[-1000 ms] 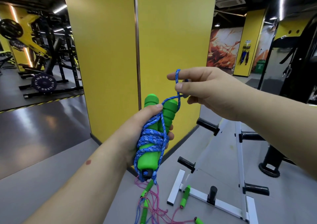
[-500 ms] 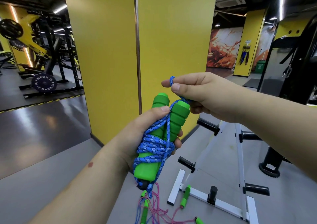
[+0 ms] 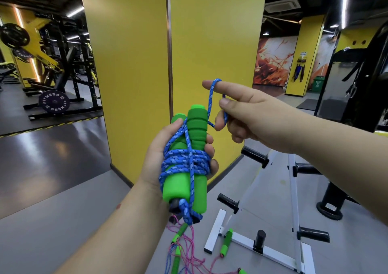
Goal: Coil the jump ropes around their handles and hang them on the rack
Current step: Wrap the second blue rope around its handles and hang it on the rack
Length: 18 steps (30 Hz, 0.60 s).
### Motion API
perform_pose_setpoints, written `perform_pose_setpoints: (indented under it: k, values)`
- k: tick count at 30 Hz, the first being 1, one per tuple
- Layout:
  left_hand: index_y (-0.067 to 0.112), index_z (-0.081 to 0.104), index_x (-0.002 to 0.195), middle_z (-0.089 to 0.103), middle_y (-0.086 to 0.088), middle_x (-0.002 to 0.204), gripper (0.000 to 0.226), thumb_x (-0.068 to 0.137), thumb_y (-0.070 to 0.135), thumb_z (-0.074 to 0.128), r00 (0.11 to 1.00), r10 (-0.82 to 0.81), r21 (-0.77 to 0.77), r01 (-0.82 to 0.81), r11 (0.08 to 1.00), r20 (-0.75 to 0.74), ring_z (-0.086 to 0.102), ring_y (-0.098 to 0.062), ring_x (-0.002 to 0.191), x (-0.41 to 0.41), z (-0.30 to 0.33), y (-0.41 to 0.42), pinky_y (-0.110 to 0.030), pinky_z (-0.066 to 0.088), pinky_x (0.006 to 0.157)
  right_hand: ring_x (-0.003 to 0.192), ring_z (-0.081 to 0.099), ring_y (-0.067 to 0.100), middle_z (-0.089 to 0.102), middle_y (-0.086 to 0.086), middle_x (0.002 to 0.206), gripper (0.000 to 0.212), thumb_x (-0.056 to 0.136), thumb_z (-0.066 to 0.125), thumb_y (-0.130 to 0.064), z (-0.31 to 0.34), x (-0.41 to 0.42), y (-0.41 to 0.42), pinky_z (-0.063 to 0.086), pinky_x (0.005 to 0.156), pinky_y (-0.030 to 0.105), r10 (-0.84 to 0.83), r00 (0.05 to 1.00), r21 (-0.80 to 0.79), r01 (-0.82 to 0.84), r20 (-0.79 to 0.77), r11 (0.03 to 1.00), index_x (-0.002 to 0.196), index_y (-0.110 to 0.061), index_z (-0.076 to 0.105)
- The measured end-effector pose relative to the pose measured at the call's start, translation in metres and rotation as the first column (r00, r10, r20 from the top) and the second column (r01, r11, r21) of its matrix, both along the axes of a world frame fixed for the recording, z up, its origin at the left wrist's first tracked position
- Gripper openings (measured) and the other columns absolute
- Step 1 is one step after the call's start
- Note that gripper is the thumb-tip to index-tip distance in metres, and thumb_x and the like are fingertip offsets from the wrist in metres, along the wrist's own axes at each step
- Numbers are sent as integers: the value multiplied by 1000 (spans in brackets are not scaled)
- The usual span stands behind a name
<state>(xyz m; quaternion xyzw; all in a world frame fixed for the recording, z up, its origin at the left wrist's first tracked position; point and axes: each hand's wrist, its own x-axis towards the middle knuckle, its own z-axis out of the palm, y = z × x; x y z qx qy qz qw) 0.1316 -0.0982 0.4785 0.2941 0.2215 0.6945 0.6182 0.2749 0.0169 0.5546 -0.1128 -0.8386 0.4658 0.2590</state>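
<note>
My left hand (image 3: 155, 160) grips two green foam handles (image 3: 196, 131) held upright side by side, with a blue jump rope (image 3: 184, 162) coiled around their middle. A loose loop of that blue rope runs up from the handles, over the forefinger of my right hand (image 3: 247, 114) and around a lower finger, which hold the loop apart just right of the handle tops. The white rack (image 3: 294, 189) with black pegs stands on the floor below and to the right.
More jump ropes (image 3: 189, 250), pink and blue with green handles, lie tangled on the grey floor beside the rack's base. A yellow pillar (image 3: 168, 43) stands straight ahead. Weight machines (image 3: 52, 59) fill the far left; dark equipment (image 3: 357, 85) stands at right.
My right hand has spread the blue loop wider over its forefinger and a lower finger. My left hand has turned the handles more upright.
</note>
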Motion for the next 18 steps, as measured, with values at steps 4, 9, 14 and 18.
perform_pose_setpoints:
  k: [4,9,14,18]
  values:
    - [7,71,90,65,-6,78,41,91,46,56,989,112,-45,-117,992,-100,65,-18,61,8,2,2,-30,51,60,54,43,20,68,-1,78,44,108,39,-25,-3,-1,-1,44,57,35,-109,990,218,88,84,972,142,-53,43]
    - [12,79,92,63,-11,81,37,88,44,60,905,233,68,-223,972,-356,66,-23,66,13,-2,-2,-35,50,67,54,43,22,60,-3,67,44,108,40,-28,3,1,2,44,50,32,-171,975,196,141,144,970,142,-55,41]
    - [2,62,120,66,-21,88,50,85,37,65,821,288,94,-279,956,-493,68,-33,68,13,-6,-3,-34,55,57,49,42,19,53,-3,61,40,106,42,-35,5,0,-1,41,44,29,-251,931,279,175,266,944,138,-59,44]
    - [5,63,112,66,-20,87,36,88,30,73,800,297,41,-324,945,-521,67,-34,69,17,-1,-3,-32,55,54,45,48,16,68,-2,71,44,108,35,-32,12,2,-4,45,48,27,-278,905,380,145,323,913,140,-62,38]
